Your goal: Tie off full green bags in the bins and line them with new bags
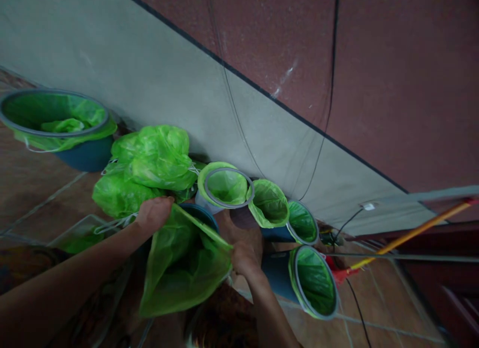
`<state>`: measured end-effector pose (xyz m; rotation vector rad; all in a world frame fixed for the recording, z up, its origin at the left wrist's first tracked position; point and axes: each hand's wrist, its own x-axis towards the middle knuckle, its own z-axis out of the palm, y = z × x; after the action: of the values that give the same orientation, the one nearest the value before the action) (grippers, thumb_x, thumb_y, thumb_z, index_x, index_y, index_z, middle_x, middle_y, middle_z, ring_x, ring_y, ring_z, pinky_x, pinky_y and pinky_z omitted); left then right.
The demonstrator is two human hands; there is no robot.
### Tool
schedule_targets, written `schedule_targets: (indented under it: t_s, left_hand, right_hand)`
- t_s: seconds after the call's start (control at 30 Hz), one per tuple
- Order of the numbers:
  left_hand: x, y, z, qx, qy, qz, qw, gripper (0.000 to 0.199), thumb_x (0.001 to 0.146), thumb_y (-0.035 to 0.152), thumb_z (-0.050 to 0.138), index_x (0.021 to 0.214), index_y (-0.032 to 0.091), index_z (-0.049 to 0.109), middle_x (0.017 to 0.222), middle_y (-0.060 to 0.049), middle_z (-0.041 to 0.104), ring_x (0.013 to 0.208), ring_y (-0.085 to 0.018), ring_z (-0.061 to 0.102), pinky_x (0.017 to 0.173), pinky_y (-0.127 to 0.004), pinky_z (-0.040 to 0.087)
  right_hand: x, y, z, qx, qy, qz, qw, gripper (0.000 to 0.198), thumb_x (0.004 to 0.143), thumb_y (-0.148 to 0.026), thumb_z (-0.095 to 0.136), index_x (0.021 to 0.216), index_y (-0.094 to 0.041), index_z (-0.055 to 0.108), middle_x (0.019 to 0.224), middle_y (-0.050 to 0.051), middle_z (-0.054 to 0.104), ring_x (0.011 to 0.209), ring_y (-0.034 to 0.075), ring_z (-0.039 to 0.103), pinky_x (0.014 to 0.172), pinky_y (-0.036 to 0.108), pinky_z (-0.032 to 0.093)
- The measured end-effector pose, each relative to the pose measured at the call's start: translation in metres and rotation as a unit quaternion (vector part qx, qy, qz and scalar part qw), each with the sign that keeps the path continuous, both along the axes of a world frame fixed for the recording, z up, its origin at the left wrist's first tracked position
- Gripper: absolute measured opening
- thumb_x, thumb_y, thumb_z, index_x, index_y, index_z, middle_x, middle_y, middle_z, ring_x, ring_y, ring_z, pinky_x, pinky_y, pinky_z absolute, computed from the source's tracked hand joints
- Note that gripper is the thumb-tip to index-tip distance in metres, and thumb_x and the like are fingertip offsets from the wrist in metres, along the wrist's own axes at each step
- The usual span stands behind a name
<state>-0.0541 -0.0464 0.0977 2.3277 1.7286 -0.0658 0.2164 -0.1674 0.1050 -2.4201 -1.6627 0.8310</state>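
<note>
A green drawstring trash bag [179, 268] hangs with its mouth spread between my two hands. My left hand [155, 214] is closed on the left end of its rim, and my right hand [243, 258] grips the right end. Behind the bag, the rim of a blue bin [204, 216] shows in part; the rest of that bin is hidden. To the left of it lie full, tied green bags [157, 156] in a heap, close behind my left hand. Just past my right hand stands a small bin [229, 186] with a green liner and a grey ring.
A large blue bin [88, 151] with a liner stands at far left. Right of centre are several lined bins, including a green-lined one [268, 203] and a dark blue one [279, 275]. A yellow-orange pole [411, 234] slants at right. Cables hang along the wall [179, 84].
</note>
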Motion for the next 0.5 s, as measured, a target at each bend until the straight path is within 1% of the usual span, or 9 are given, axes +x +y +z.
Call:
schedule_targets:
  t_s: [0.03, 0.07, 0.13, 0.2, 0.23, 0.3, 0.37, 0.43, 0.5]
  left_hand:
    - [0.001, 0.0, -0.001, -0.002, -0.001, 0.0, 1.0, 0.036, 0.096, 0.016, 0.035, 0.11, 0.009, 0.067, 0.101, -0.018, 0.076, 0.092, -0.031, 0.072, 0.075, -0.04, 0.054]
    - [0.004, 0.0, -0.002, -0.004, -0.003, -0.003, 1.0, 0.035, 0.096, 0.017, 0.036, 0.109, 0.011, 0.068, 0.101, -0.017, 0.076, 0.092, -0.031, 0.073, 0.075, -0.04, 0.055]
    - [0.011, -0.004, -0.004, -0.006, -0.011, -0.02, 1.0, 0.035, 0.096, 0.017, 0.035, 0.106, 0.013, 0.069, 0.104, -0.016, 0.076, 0.092, -0.032, 0.073, 0.075, -0.041, 0.055]
    - [0.021, -0.01, -0.004, -0.003, -0.021, -0.046, 0.999, 0.036, 0.096, 0.017, 0.034, 0.108, 0.015, 0.068, 0.109, -0.014, 0.075, 0.095, -0.031, 0.072, 0.076, -0.041, 0.055]
    - [0.025, -0.014, -0.003, -0.001, -0.025, -0.058, 0.998, 0.036, 0.096, 0.017, 0.034, 0.109, 0.016, 0.068, 0.11, -0.014, 0.075, 0.096, -0.031, 0.072, 0.076, -0.04, 0.056]
    - [0.034, -0.021, 0.0, 0.0, -0.03, -0.081, 0.996, 0.034, 0.096, 0.018, 0.035, 0.11, 0.016, 0.067, 0.109, -0.013, 0.075, 0.095, -0.03, 0.072, 0.075, -0.04, 0.056]
    - [0.041, -0.027, 0.003, -0.002, -0.034, -0.102, 0.994, 0.032, 0.096, 0.019, 0.037, 0.107, 0.016, 0.067, 0.105, -0.012, 0.075, 0.093, -0.029, 0.072, 0.074, -0.039, 0.056]
    - [0.045, -0.03, 0.006, -0.006, -0.036, -0.119, 0.992, 0.032, 0.096, 0.018, 0.037, 0.106, 0.016, 0.067, 0.101, -0.012, 0.075, 0.092, -0.029, 0.072, 0.073, -0.039, 0.056]
    - [0.045, -0.031, 0.006, -0.012, -0.036, -0.126, 0.991, 0.033, 0.095, 0.016, 0.036, 0.106, 0.015, 0.067, 0.1, -0.011, 0.074, 0.091, -0.029, 0.072, 0.073, -0.038, 0.055]
  right_hand:
    - [0.0, -0.001, 0.003, -0.033, -0.008, 0.013, 0.999, 0.016, 0.079, -0.031, 0.07, 0.089, -0.02, 0.078, 0.075, 0.009, 0.075, 0.082, 0.025, 0.072, 0.072, 0.03, 0.05]
    - [-0.003, -0.001, 0.006, -0.066, -0.02, 0.025, 0.997, 0.027, 0.078, -0.031, 0.071, 0.101, -0.018, 0.076, 0.087, 0.011, 0.077, 0.09, 0.027, 0.072, 0.077, 0.032, 0.051]
    - [-0.013, 0.001, 0.015, -0.09, -0.051, 0.039, 0.994, 0.059, 0.076, -0.033, 0.073, 0.131, -0.015, 0.063, 0.117, 0.016, 0.072, 0.11, 0.031, 0.067, 0.089, 0.037, 0.051]
    - [-0.029, 0.007, 0.022, -0.046, -0.069, 0.054, 0.995, 0.083, 0.075, -0.036, 0.075, 0.149, -0.015, 0.043, 0.14, 0.018, 0.058, 0.126, 0.032, 0.058, 0.099, 0.042, 0.047]
    - [-0.038, 0.011, 0.024, -0.013, -0.072, 0.066, 0.995, 0.088, 0.076, -0.037, 0.075, 0.152, -0.016, 0.037, 0.146, 0.018, 0.053, 0.131, 0.032, 0.053, 0.103, 0.043, 0.045]
    - [-0.056, 0.019, 0.024, 0.049, -0.07, 0.105, 0.991, 0.084, 0.079, -0.039, 0.073, 0.152, -0.017, 0.037, 0.148, 0.016, 0.051, 0.136, 0.031, 0.047, 0.108, 0.044, 0.04]
    - [-0.069, 0.026, 0.019, 0.078, -0.069, 0.133, 0.986, 0.065, 0.085, -0.038, 0.067, 0.144, -0.019, 0.047, 0.139, 0.014, 0.059, 0.131, 0.03, 0.051, 0.107, 0.043, 0.04]
    - [-0.074, 0.031, 0.014, 0.071, -0.082, 0.141, 0.984, 0.036, 0.093, -0.031, 0.055, 0.127, -0.019, 0.062, 0.121, 0.012, 0.069, 0.117, 0.028, 0.061, 0.102, 0.041, 0.043]
    - [-0.07, 0.036, 0.011, 0.043, -0.108, 0.123, 0.985, 0.029, 0.098, -0.022, 0.044, 0.11, -0.018, 0.07, 0.104, 0.011, 0.074, 0.102, 0.026, 0.068, 0.092, 0.036, 0.046]
